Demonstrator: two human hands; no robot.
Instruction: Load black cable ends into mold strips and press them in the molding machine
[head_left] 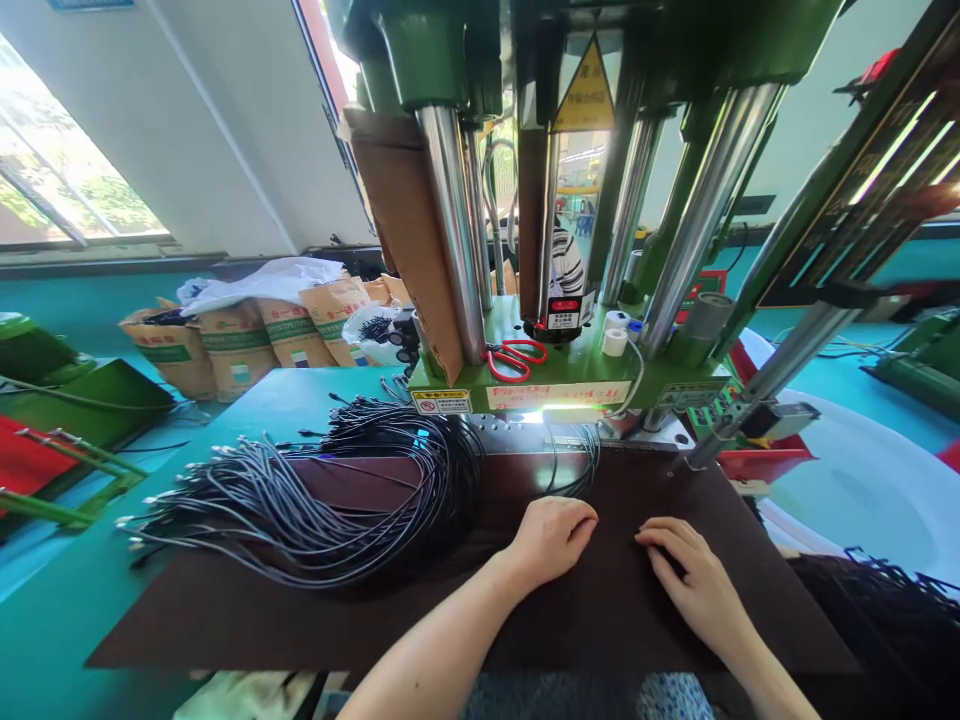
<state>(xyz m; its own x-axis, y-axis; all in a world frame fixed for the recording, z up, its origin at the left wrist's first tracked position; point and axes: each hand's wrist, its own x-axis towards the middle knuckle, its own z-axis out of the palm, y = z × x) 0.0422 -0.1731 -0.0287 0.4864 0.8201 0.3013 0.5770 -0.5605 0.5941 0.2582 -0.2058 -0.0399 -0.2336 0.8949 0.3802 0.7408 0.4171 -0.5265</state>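
Note:
My left hand (555, 540) rests on the dark brown board (585, 630) with its fingers curled in; nothing shows in it. Just beyond its knuckles, a few dark cables (589, 470) loop out from under the green press (555, 385). To the right lies my right hand (690, 575), palm down, fingers slightly bent, thumb apart, holding nothing. A large bundle of black cables (330, 525) with small connector ends curves across the board to the left. Red-handled scissors (516, 360) lie on the press ledge, near white rolls (615, 340).
Steel columns (454, 220) and a cardboard sheet (397, 220) rise above the press ledge. A slanted metal rod (780, 370) stands at right, beside a large white tub (870, 490). Brown paper sacks (240, 345) stand behind the teal table (82, 590). Black cables (877, 620) are piled lower right.

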